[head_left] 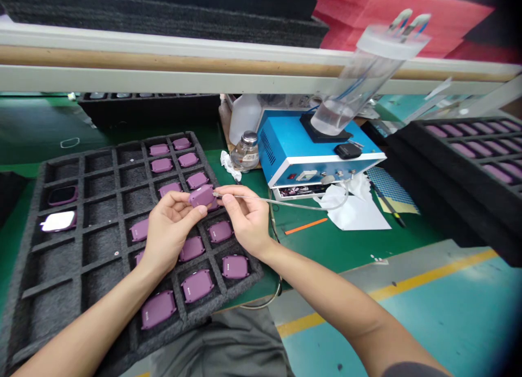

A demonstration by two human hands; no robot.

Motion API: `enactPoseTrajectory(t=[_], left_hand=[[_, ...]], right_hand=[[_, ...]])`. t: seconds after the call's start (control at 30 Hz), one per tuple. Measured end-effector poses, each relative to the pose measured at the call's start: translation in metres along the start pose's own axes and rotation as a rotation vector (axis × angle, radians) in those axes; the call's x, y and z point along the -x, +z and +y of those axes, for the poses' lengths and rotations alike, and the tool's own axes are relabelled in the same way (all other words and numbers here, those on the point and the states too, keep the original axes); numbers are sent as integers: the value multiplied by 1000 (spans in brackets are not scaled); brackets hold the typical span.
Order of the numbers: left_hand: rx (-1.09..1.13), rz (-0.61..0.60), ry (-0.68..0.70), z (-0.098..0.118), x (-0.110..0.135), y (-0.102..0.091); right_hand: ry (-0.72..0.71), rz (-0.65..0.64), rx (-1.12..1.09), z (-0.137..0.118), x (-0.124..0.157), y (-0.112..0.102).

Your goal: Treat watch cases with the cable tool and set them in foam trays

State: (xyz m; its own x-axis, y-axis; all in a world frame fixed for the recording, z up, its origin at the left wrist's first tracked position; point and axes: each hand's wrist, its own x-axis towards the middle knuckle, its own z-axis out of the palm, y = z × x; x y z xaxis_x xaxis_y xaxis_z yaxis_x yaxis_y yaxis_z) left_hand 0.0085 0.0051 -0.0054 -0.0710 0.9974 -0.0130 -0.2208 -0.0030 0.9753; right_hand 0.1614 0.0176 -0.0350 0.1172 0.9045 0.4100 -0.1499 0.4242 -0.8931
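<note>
**A:** Head view, what was hard to read?

**B:** Right edge cut off the second foam tray (468, 165). The clear cylinder (359, 78) on the blue box (314, 148) was blurred. The left palm hid part of the purple case (202, 196), and the left forearm covered some tray cells.

**A:** Where was the case?

**B:** Lifted just above the grey foam tray (73, 268), near its right side, over the filled purple cells. Left hand (169, 230) was closed on it, thumb and fingertips gripping its edges.

**A:** Orientation?

**B:** Long axis ran roughly left-right, broad face tilted up toward the camera.

**A:** Right hand?

**B:** Right hand (244, 216) was pinched together on a thin needle-like nozzle (222, 195), with clear tubing (302, 205) trailing right toward the blue box. The tip pointed left and met the case's right edge. Couldn't tell whether it actually touched.
</note>
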Motion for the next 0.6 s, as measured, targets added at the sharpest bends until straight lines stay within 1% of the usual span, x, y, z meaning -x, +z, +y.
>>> enactPoseTrajectory(t=[0.33,0.5,0.6], left_hand=[[0,-7,-6,-1,-2,-2],[-30,41,12,-3,2,3],[-87,-2,-4,4,5,0]], right_hand=[[-23,8,23,2,-1,0],[-47,0,63,-1,3,-2],[-40,32,99,-3,10,-3]])
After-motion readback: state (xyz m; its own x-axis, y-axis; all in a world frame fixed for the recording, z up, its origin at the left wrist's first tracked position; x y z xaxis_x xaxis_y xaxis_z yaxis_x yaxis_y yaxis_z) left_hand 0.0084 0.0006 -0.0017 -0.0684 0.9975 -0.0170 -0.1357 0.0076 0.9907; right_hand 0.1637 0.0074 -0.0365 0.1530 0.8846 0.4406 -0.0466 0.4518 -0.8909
